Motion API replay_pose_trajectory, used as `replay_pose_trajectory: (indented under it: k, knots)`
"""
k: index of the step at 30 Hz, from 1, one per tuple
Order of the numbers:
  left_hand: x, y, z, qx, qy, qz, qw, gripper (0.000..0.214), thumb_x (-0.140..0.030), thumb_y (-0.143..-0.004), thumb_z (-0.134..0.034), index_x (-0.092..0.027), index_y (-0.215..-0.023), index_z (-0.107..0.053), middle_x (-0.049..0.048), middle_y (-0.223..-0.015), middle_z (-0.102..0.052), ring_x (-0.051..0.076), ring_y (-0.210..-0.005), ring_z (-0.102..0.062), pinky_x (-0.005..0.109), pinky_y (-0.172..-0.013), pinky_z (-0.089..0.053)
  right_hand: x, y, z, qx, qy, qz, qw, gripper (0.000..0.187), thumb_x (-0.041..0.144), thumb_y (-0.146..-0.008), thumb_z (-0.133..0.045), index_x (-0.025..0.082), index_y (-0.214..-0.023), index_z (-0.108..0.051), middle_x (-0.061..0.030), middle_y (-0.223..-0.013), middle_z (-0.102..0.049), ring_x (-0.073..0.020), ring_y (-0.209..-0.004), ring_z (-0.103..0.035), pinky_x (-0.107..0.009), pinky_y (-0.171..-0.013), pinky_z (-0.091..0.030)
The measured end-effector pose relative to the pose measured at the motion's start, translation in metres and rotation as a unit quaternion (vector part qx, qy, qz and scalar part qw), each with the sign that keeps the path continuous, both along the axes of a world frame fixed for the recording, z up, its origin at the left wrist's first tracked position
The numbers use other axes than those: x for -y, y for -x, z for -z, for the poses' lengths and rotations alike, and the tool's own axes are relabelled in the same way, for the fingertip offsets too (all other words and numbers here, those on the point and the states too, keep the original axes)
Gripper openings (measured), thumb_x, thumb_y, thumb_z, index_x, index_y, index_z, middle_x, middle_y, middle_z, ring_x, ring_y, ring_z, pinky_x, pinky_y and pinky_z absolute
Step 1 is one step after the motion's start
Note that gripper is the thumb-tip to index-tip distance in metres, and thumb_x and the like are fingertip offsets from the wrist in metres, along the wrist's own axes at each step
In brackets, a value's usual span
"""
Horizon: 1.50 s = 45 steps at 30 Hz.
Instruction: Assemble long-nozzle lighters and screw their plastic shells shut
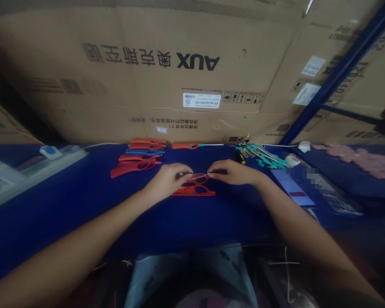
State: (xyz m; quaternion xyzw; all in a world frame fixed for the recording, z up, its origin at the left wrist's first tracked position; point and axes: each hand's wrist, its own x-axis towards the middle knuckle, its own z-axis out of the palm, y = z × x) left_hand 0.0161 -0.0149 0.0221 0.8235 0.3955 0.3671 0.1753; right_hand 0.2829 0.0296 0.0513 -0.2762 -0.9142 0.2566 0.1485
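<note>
My left hand is closed in a pinch on a small dark piece at one end of a thin pale wire. A second small dark piece at the wire's other end is pinched by my right hand. The wire spans the gap between my fingertips. Just under it, two red lighter handle shells with loop-shaped openings lie on the blue table, partly hidden by my left hand. The exact kind of the dark pieces is too small to make out.
Red, orange and blue handle shells lie at the back left. Behind my hands is an orange lighter handle with a metal rod. A heap of rods with green parts lies right, near a phone. Cardboard walls the back.
</note>
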Motion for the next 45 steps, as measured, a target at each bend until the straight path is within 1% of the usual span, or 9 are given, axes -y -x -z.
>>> replay_pose_trajectory:
  k: [3,5,9,14,19,24,33,40,45]
  knots:
    - [-0.001,0.001,0.002,-0.004,0.038,0.012,0.999,0.012,-0.024,-0.090,-0.066,-0.020,-0.093,-0.077,0.0023,-0.082,-0.074,0.013,-0.064,-0.063,0.024,-0.061,-0.050,0.000,-0.002,0.000,0.018,-0.009,-0.020,1.000,0.024,0.032,-0.097,-0.057,0.016,-0.104,-0.074,-0.0067,-0.094,-0.067,-0.0154,-0.082,-0.061,-0.030,-0.077,-0.047]
    - [-0.002,0.002,0.003,-0.009,0.062,0.020,0.998,0.012,-0.027,-0.088,-0.069,-0.020,-0.092,-0.078,0.0024,-0.081,-0.072,0.012,-0.063,-0.063,0.023,-0.059,-0.049,0.002,-0.003,0.000,0.037,0.024,-0.021,0.999,0.023,0.032,-0.095,-0.060,0.016,-0.105,-0.073,-0.0059,-0.092,-0.067,-0.0141,-0.077,-0.060,-0.027,-0.072,-0.047]
    - [-0.004,0.005,0.003,-0.025,0.105,0.027,0.994,0.013,-0.027,-0.084,-0.072,-0.021,-0.092,-0.080,0.0026,-0.080,-0.071,0.013,-0.064,-0.063,0.023,-0.058,-0.048,0.007,-0.002,-0.003,0.057,0.097,0.013,0.994,0.024,0.035,-0.089,-0.068,0.015,-0.101,-0.072,-0.0023,-0.080,-0.068,-0.0118,-0.066,-0.056,-0.024,-0.060,-0.043]
    - [-0.004,0.008,0.000,-0.044,0.170,0.043,0.983,0.017,-0.028,-0.081,-0.075,-0.018,-0.094,-0.079,0.0051,-0.086,-0.076,0.015,-0.071,-0.069,0.024,-0.066,-0.053,0.008,0.000,-0.006,0.082,0.103,-0.007,0.991,0.024,0.036,-0.086,-0.071,0.013,-0.094,-0.073,-0.0054,-0.089,-0.073,-0.0132,-0.075,-0.062,-0.024,-0.068,-0.047]
    - [-0.003,0.008,-0.004,-0.052,0.201,0.046,0.977,0.019,-0.026,-0.078,-0.077,-0.016,-0.094,-0.079,0.0055,-0.086,-0.074,0.016,-0.075,-0.071,0.026,-0.072,-0.056,0.009,0.000,-0.006,0.112,0.120,-0.009,0.986,0.020,0.030,-0.084,-0.071,0.013,-0.094,-0.073,-0.0034,-0.080,-0.071,-0.0132,-0.071,-0.063,-0.023,-0.065,-0.047]
    - [-0.001,0.007,-0.006,-0.064,0.199,0.034,0.977,0.015,-0.025,-0.078,-0.077,-0.018,-0.090,-0.080,0.0049,-0.086,-0.072,0.016,-0.073,-0.070,0.027,-0.071,-0.056,0.012,-0.001,-0.008,0.138,0.097,-0.006,0.986,0.014,0.028,-0.081,-0.075,0.015,-0.087,-0.072,-0.0015,-0.076,-0.068,-0.0124,-0.068,-0.062,-0.022,-0.063,-0.045]
    - [0.000,0.007,-0.010,-0.084,0.207,0.008,0.975,0.014,-0.023,-0.076,-0.079,-0.017,-0.089,-0.080,0.0048,-0.082,-0.074,0.016,-0.071,-0.069,0.026,-0.067,-0.054,0.019,0.003,-0.014,0.154,0.086,-0.012,0.984,0.015,0.028,-0.081,-0.078,0.015,-0.083,-0.071,-0.0005,-0.075,-0.067,-0.0120,-0.067,-0.062,-0.022,-0.061,-0.041]
    - [0.000,0.011,-0.011,-0.094,0.209,0.016,0.973,0.014,-0.025,-0.078,-0.078,-0.017,-0.088,-0.080,0.0051,-0.083,-0.075,0.016,-0.071,-0.070,0.025,-0.066,-0.054,0.027,0.007,-0.018,0.197,-0.003,-0.011,0.980,0.006,0.022,-0.083,-0.076,0.017,-0.083,-0.073,-0.0012,-0.080,-0.071,-0.0125,-0.069,-0.062,-0.023,-0.061,-0.036]
    - [-0.001,0.014,-0.007,-0.084,0.228,0.029,0.970,0.015,-0.026,-0.078,-0.078,-0.017,-0.089,-0.079,0.0044,-0.081,-0.077,0.017,-0.071,-0.071,0.025,-0.065,-0.055,0.032,0.011,-0.020,0.224,-0.029,-0.009,0.974,0.006,0.021,-0.083,-0.077,0.017,-0.085,-0.073,-0.0016,-0.084,-0.072,-0.0135,-0.073,-0.062,-0.024,-0.064,-0.035]
